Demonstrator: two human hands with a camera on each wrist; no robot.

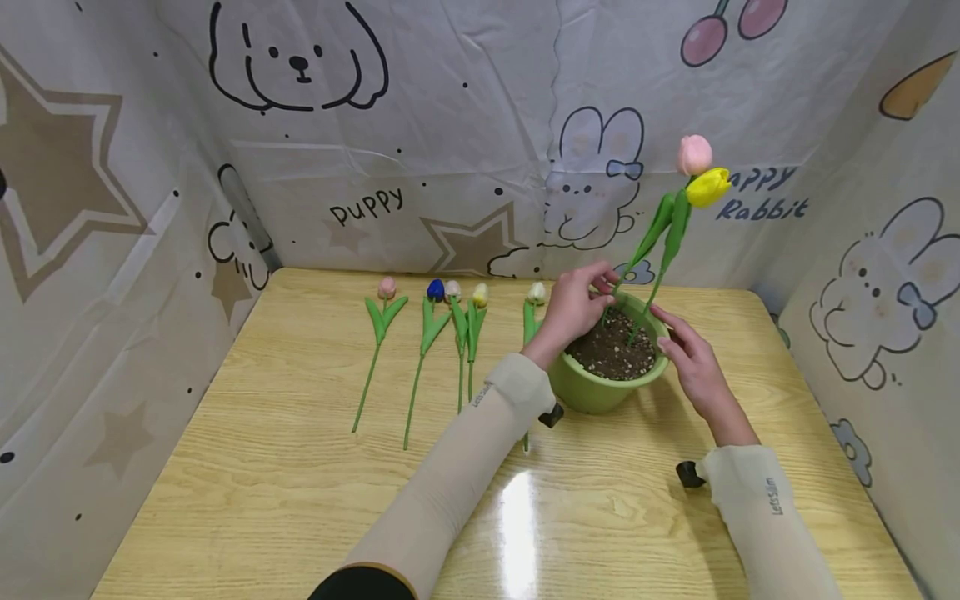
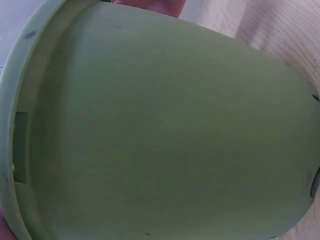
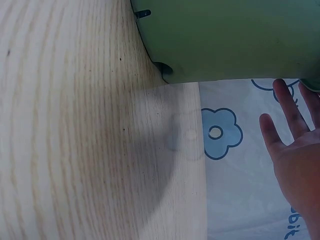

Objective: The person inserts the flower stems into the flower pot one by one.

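Observation:
A light green flowerpot [image 1: 596, 396] stands right of the table's middle, filled with dark soil [image 1: 615, 350] flecked with white bits. Two artificial tulips rise from the soil, one pink [image 1: 695, 155] and one yellow [image 1: 707, 188], both leaning right. Over the pot's far left side, my left hand [image 1: 573, 304] pinches the pink tulip's green stem low down. My right hand [image 1: 693, 362] rests its extended fingers at the pot's right rim. The right wrist view shows that hand [image 3: 300, 160] with fingers spread beside the pot [image 3: 235, 40]. The pot wall [image 2: 165, 120] fills the left wrist view.
Left of the pot lie more tulips on the wooden table [image 1: 285, 467]: pink [image 1: 387, 287], blue [image 1: 436, 290], pale pink [image 1: 452, 291], pale yellow [image 1: 480, 294] and white [image 1: 536, 292]. My left forearm crosses over some stems. A printed cloth [image 1: 465, 158] encloses the back and sides.

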